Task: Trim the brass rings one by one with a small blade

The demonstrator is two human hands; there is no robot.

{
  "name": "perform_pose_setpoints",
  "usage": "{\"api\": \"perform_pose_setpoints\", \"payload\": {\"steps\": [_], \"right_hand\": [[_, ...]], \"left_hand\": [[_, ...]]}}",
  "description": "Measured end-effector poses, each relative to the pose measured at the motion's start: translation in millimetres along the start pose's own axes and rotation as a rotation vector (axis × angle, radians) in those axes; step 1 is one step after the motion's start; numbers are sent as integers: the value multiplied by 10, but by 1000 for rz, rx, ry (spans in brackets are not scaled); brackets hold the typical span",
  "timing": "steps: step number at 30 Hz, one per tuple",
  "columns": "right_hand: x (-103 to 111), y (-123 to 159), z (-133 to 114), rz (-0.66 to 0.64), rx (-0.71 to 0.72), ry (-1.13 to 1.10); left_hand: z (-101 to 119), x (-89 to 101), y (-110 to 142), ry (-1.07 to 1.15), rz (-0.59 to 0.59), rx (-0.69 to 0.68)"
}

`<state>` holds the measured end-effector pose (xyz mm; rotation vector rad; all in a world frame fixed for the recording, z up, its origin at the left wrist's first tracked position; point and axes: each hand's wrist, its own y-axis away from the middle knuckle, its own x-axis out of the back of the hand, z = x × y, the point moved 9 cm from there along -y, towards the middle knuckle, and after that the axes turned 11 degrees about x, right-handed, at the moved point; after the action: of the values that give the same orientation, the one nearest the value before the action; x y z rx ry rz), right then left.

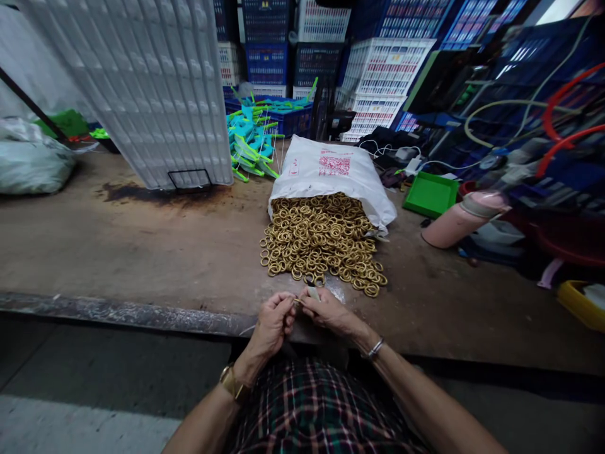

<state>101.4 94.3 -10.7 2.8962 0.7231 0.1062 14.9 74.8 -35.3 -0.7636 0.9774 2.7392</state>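
Note:
At the front edge of the table, my left hand (273,325) is closed in a pinch on a small brass-coloured ring (297,302). My right hand (333,310) meets it from the other side, its fingers closed round a small pale, flat tool (313,292) with a dark end; its exact kind is unclear. Fingers partly cover the ring. Just beyond both hands spreads a heap of similar brass-coloured rings (321,239), spilling from the mouth of a white sack (307,161) with red print.
A tall ribbed translucent panel (155,94) stands on a black wire stand at left. Bright green and turquoise parts (253,142) lie behind the sack. To the right are a green tray (431,194), a pink bottle (460,221) and a yellow container (581,306). Stacked crates (378,69) fill the back.

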Motion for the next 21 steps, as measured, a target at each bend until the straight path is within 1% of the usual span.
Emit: {"api": "perform_pose_setpoints", "payload": {"steps": [2, 4, 9, 15, 21], "right_hand": [[20, -28, 4, 37, 26, 83], [41, -61, -10, 80, 73, 149], [77, -126, -30, 137, 178, 233], [119, -135, -5, 148, 146, 283], [85, -135, -69, 161, 159, 299]], "left_hand": [[-6, 24, -11, -20, 39, -16], [-8, 28, -15, -30, 52, -23], [-1, 9, -3, -20, 20, 6], [-3, 0, 13, -88, -3, 39], [-28, -2, 21, -113, -11, 59]]}}
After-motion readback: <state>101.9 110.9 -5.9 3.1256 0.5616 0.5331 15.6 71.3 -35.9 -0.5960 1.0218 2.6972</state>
